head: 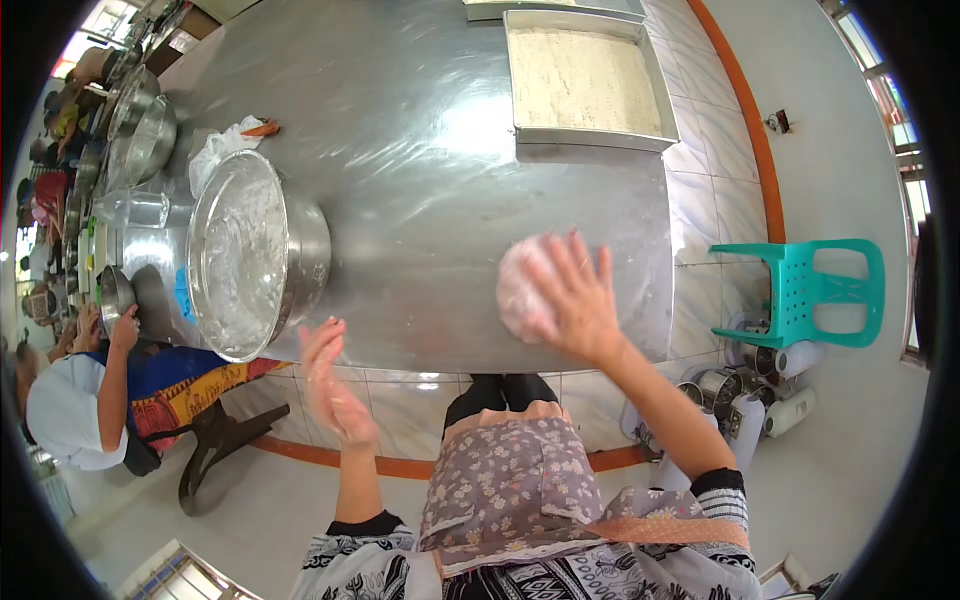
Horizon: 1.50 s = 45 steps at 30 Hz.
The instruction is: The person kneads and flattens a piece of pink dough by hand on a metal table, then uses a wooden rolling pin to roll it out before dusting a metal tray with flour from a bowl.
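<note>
Under my right hand (574, 296) lies a round lump of pale dough (517, 292) on the stainless steel table (420, 225). The fingers are spread and rest on the dough's upper right side. My left hand (337, 386) is raised by the table's near edge, slightly blurred, with nothing seen in it. Just beyond it, at the left, stands a large metal bowl (236, 255), whose inside is coated with a whitish residue.
A square metal pan (596, 139) holding a flat pale layer stands far right on the table. A plastic bag (217, 154) and a clear pitcher (139, 208) lie beyond the bowl. A co-worker (75, 412) holds a smaller bowl (116, 300) at left. A green plastic chair (806, 292) is at right.
</note>
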Each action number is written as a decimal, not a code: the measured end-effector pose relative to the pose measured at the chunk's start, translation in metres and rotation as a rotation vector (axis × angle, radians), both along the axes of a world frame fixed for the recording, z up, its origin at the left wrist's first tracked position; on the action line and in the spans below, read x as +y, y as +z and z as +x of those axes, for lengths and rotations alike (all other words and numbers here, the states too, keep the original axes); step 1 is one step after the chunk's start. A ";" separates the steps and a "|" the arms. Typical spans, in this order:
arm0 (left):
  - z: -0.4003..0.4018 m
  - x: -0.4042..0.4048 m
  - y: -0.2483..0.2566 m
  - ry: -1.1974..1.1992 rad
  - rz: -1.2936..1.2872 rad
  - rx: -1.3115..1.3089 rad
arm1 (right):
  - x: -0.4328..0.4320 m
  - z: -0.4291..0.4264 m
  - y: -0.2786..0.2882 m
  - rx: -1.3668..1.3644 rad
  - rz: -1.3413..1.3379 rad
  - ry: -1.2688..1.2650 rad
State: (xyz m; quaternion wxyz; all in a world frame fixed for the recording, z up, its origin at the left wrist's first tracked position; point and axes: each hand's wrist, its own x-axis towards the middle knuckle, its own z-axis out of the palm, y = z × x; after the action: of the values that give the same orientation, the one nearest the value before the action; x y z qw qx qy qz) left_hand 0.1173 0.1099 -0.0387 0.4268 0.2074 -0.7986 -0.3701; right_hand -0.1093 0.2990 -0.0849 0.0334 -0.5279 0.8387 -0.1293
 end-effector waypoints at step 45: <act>-0.083 0.051 0.004 -0.329 -0.095 0.020 | -0.030 -0.003 0.023 -0.691 -0.611 -0.365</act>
State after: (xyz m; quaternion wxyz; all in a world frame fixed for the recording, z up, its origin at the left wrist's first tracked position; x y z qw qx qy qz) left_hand 0.0346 0.1614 -0.0343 0.3778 0.0499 -0.8342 -0.3987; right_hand -0.1127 0.2693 -0.0614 0.1300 -0.2841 0.7811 -0.5406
